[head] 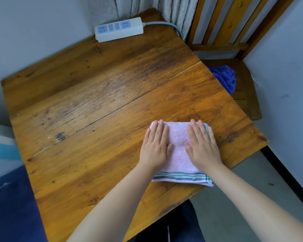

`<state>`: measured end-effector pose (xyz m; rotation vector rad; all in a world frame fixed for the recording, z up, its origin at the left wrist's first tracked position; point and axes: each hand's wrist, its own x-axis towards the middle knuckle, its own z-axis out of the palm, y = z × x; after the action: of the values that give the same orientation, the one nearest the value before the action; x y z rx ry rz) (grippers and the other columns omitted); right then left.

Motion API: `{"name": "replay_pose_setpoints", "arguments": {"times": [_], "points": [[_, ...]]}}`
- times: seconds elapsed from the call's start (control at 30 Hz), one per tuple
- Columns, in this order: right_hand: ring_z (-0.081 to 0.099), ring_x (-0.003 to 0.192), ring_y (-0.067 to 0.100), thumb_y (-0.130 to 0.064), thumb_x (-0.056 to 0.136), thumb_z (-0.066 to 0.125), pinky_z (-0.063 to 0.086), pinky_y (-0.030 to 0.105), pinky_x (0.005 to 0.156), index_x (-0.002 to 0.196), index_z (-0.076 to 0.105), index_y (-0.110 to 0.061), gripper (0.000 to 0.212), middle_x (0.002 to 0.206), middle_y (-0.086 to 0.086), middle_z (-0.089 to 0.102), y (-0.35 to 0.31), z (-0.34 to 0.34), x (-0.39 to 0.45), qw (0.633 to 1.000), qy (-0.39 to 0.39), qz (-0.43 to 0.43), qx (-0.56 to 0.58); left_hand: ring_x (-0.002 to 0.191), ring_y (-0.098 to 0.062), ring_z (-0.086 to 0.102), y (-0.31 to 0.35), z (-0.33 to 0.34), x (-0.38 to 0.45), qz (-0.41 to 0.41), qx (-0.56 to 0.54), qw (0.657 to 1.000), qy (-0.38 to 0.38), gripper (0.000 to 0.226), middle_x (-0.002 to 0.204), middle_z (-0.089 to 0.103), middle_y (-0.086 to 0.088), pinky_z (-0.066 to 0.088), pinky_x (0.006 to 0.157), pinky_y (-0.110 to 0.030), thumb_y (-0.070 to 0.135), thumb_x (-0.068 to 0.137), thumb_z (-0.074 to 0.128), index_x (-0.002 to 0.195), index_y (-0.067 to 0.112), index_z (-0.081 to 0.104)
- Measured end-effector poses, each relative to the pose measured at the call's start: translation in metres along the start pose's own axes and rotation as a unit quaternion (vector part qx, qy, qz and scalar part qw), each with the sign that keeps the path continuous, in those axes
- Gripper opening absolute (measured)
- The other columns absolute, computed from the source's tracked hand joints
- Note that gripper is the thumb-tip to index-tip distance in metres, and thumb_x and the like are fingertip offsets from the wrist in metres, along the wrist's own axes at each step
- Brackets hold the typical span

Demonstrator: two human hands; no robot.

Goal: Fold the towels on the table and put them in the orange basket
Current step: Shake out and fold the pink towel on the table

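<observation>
A worn, orange-brown wooden table (94, 95) with a long crack running across its planks fills most of the head view. Near its right front corner lies a folded pale pink terry towel (179, 151), a compact rectangle with green and dark blue stripes along the near edge and a trace of the same striping at the far right corner. The towel lies flat on the tabletop, close to the table's near edge.

Both hands rest palm down on top of the towel. The left hand (155, 145) covers the towel's left portion, fingers extended and held close together, fingertips reaching the far left corner. The right hand (202, 145) covers the right portion, fingers likewise straight and nearly together, thumb angled inward toward the left hand. Neither hand grips the cloth; both lie flat against it, with a strip of pink fabric visible between them. Both forearms are bare.

At the far edge of the table sits a white power strip with blue sockets (119, 29), its grey cable leading off to the right. Beyond the table's right side stands a wooden slat-backed chair (217, 32), and a crumpled deep blue cloth (223, 77) lies on its seat. The orange basket does not appear in this view.
</observation>
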<state>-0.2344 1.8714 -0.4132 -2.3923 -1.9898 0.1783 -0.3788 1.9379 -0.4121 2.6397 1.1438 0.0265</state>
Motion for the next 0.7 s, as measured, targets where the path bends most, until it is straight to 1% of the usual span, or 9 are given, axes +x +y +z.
{"name": "replay_pose_setpoints", "arguments": {"times": [0.07,0.13,0.23,0.3,0.37,0.43,0.5,0.57,0.7], "points": [[0.049,0.120,0.042,-0.033,0.085,0.030,0.035,0.056,0.097,0.125,0.052,0.003,0.058,0.132,0.020,0.052,0.005,0.005,-0.002,1.000,-0.018,0.006,0.005,0.112,-0.039,0.058,-0.006,0.005,0.000,-0.003,0.018,1.000,-0.021,0.060,0.122,0.060,-0.022,0.049,0.084,-0.053,0.038,0.097,0.021,0.116,-0.003,0.060],[0.030,0.135,0.038,-0.045,0.088,0.015,0.017,0.047,0.109,0.138,0.035,-0.003,0.068,0.147,0.012,0.029,0.012,0.008,-0.003,0.997,-0.050,0.031,0.039,0.113,-0.039,0.057,-0.007,0.008,0.000,-0.012,0.015,0.999,-0.036,0.072,0.123,0.059,-0.022,0.049,0.084,-0.053,0.040,0.097,0.005,0.118,-0.002,0.060],[0.002,0.144,0.026,-0.065,0.072,-0.027,-0.003,0.039,0.115,0.145,0.007,-0.014,0.095,0.151,-0.002,-0.004,0.023,0.015,-0.009,0.992,-0.079,0.077,0.059,0.121,-0.040,0.050,-0.006,0.014,0.000,-0.030,-0.003,1.000,-0.007,0.055,0.131,0.052,-0.023,0.042,0.095,-0.053,0.037,0.094,0.031,0.125,-0.003,0.053],[-0.002,0.145,0.024,-0.065,0.067,-0.034,-0.005,0.041,0.115,0.145,0.001,-0.017,0.099,0.153,-0.001,-0.005,0.028,0.012,-0.014,0.989,-0.101,0.097,0.050,0.140,-0.035,0.019,-0.003,0.018,-0.004,-0.066,-0.037,0.997,-0.029,0.061,0.150,0.024,-0.020,0.015,0.114,-0.046,0.037,0.094,0.041,0.141,0.001,0.027],[-0.003,0.145,0.025,-0.060,0.079,-0.023,-0.004,0.045,0.115,0.146,0.002,-0.016,0.084,0.154,0.000,-0.004,0.030,0.002,-0.016,0.988,-0.120,0.091,0.027,0.144,-0.026,-0.009,-0.004,0.023,-0.013,-0.111,-0.033,0.991,-0.073,0.068,0.156,-0.003,-0.012,-0.005,0.116,-0.040,0.043,0.096,0.030,0.146,0.008,0.000],[0.001,0.145,0.027,-0.045,0.094,0.011,-0.002,0.047,0.115,0.146,0.013,-0.010,0.062,0.156,0.008,0.007,0.031,-0.006,-0.011,0.991,-0.112,0.072,0.014,0.145,-0.025,-0.008,-0.004,0.022,-0.029,-0.151,-0.012,0.985,-0.087,0.069,0.156,-0.006,-0.010,-0.002,0.116,-0.041,0.046,0.096,0.024,0.146,0.008,-0.005],[0.006,0.144,0.029,-0.028,0.096,0.034,-0.001,0.045,0.116,0.143,0.024,-0.004,0.053,0.154,0.013,0.017,0.027,-0.015,-0.001,0.994,-0.097,0.037,0.028,0.144,-0.027,0.010,0.000,0.015,-0.042,-0.190,-0.011,0.977,-0.096,0.071,0.156,0.009,-0.013,0.015,0.114,-0.040,0.048,0.095,0.026,0.147,0.006,0.002],[0.012,0.143,0.028,-0.017,0.094,0.039,0.000,0.042,0.116,0.139,0.031,-0.003,0.048,0.151,0.012,0.026,0.016,-0.023,0.018,0.993,-0.100,-0.038,0.052,0.126,-0.030,0.040,0.005,0.010,-0.054,-0.251,-0.030,0.962,-0.099,0.066,0.141,0.038,-0.014,0.036,0.097,-0.037,0.045,0.094,0.031,0.145,0.006,0.017],[0.023,0.140,0.019,-0.010,0.088,0.044,0.009,0.035,0.115,0.139,0.033,-0.010,0.053,0.149,0.004,0.032,-0.012,-0.035,0.065,0.968,-0.169,-0.176,0.055,0.106,-0.029,0.053,0.023,0.001,-0.061,-0.344,-0.090,0.926,-0.128,0.039,0.117,0.053,-0.010,0.043,0.080,-0.038,0.037,0.095,0.036,0.122,0.009,0.045]]}}
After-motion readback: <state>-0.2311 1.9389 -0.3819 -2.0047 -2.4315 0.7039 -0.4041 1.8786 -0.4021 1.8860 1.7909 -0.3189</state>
